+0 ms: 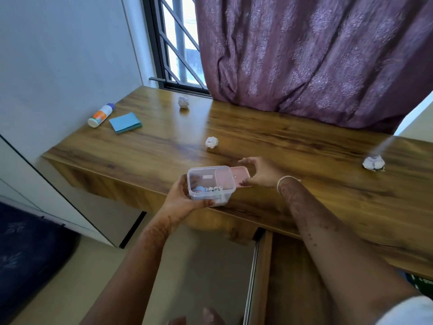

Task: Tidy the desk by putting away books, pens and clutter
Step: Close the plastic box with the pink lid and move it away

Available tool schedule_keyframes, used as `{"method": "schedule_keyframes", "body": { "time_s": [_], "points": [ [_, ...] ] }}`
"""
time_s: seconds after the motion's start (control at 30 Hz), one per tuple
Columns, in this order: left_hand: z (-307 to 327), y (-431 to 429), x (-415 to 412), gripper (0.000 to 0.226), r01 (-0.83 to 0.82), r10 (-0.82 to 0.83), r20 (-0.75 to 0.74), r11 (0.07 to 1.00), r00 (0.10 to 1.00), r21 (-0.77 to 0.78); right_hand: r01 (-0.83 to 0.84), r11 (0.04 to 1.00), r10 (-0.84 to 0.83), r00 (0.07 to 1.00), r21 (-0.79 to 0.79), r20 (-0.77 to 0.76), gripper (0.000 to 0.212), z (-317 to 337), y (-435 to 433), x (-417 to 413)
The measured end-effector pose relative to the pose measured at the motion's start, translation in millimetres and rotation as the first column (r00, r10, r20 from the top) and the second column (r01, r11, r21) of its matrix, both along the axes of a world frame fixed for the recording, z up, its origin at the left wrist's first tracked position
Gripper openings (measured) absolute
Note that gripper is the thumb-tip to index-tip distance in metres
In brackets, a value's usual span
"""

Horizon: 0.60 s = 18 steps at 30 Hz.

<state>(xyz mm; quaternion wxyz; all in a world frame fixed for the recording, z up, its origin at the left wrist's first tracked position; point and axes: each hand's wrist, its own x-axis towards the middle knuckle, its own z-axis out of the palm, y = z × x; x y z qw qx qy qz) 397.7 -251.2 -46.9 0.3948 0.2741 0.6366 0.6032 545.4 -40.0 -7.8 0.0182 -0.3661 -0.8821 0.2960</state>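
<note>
While the left hand [181, 198] grips a clear box [210, 185] above the desk's [304, 184] near edge, the right hand [262, 172] pinches a pink lid [241, 175] at its rim. Farther back lie three paper balls [211, 142], a blue pad [125, 123] and a bottle [100, 115].
</note>
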Motion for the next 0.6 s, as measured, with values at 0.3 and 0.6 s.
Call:
{"method": "schedule_keyframes", "body": {
  "time_s": [0.3,0.6],
  "points": [
    [-2,5,-15,0.089,0.036,-0.036,0.036,0.999,0.999,-0.015,-0.264,0.962,0.242,0.94,0.066,0.24,0.079,-24,14,-14],
    [0,20,-18,0.087,0.101,-0.099,0.078,0.995,0.992,-0.017,-0.11,0.982,0.074,0.971,0.152,0.226,0.094,-20,26,-3]
  ]
}}
